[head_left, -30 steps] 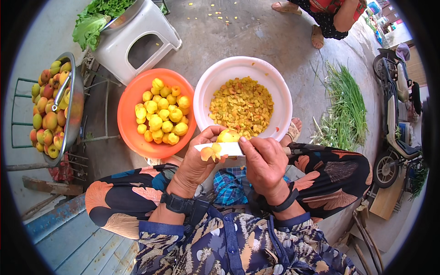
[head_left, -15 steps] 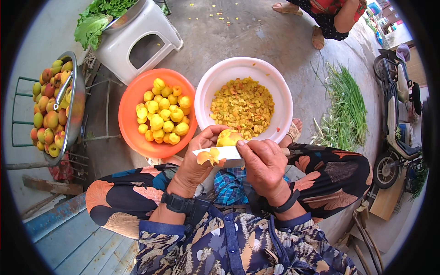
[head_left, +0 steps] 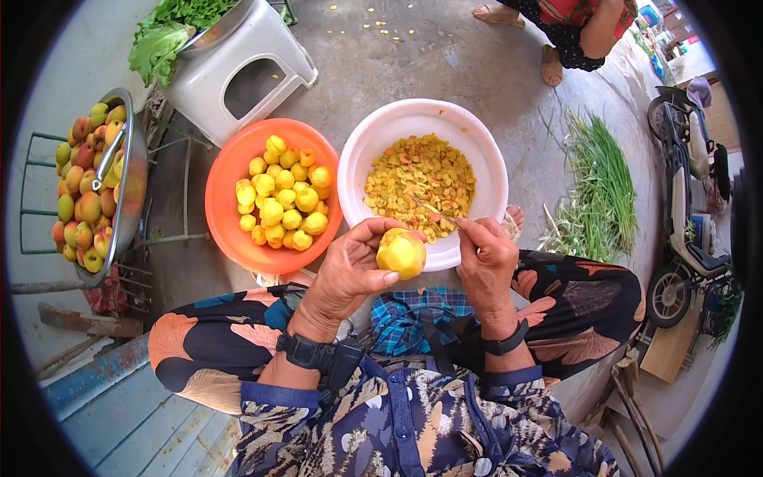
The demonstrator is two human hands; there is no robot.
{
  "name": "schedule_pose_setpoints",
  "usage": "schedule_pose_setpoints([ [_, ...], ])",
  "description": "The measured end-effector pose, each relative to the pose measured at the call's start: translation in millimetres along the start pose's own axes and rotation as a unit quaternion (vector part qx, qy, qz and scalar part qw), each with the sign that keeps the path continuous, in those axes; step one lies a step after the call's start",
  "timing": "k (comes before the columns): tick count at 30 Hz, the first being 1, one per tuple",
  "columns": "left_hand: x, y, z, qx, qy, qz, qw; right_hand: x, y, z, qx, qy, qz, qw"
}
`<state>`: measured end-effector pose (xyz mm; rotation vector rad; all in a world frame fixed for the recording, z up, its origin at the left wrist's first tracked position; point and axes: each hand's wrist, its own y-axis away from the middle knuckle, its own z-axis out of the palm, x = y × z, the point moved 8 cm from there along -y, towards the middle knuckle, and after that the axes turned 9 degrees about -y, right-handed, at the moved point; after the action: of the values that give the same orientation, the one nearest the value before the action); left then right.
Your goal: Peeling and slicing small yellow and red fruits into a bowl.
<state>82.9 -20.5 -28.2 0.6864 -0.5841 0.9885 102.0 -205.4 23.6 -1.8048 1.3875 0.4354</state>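
The peeled fruit (head_left: 401, 254) is in the left hand (head_left: 346, 266), up in front of the person's lap and by the near edge of a white bowl (head_left: 488, 179). It is yellow and round, with flat spots on it. The left fingers pinch it, with the thumb on the near side and the other fingers behind it.

The right hand (head_left: 491, 258) has a knife (head_left: 435, 211). Its fingers are curled tight on the handle end, and most of that end is hidden in the hand. The blade looks thin from here and points away to the left, over the white bowl. The knife and the peeled fruit are apart. I cannot tell if the blade touches the peels (head_left: 421, 171) in the bowl. There are lots of peels, yellow and orange, in a heap.

Just to the left is an orange bowl (head_left: 218, 203) with many yellow fruits (head_left: 282, 195) piled inside. Farther left, a shiny metal bowl (head_left: 136, 179) is full of red and green fruits (head_left: 86, 187). A silver tool (head_left: 109, 163) lies in there too.

A white stool (head_left: 238, 79) is behind the orange bowl. On the right, long green stalks (head_left: 600, 187) lie on the floor (head_left: 524, 103).
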Motion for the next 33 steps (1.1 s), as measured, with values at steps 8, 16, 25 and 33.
schedule_pose_setpoints([
  [8, -3, -1, -3, 0.019, 0.024, -0.008, 0.999, -60, -2, -2, 0.002, -0.053, -0.179, 0.982],
  [16, -1, 1, -8, 0.04, -0.017, 0.024, 0.999, -67, 7, 8, -0.017, -0.04, -0.207, 0.977],
  [25, 7, -1, -9, 0.052, -0.031, 0.054, 0.997, -42, -2, 1, 0.017, 0.06, -0.135, 0.989],
  [33, -4, -2, -14, 0.078, 0.079, 0.012, 0.994, -23, -4, -1, 0.031, -0.054, -0.037, 0.997],
])
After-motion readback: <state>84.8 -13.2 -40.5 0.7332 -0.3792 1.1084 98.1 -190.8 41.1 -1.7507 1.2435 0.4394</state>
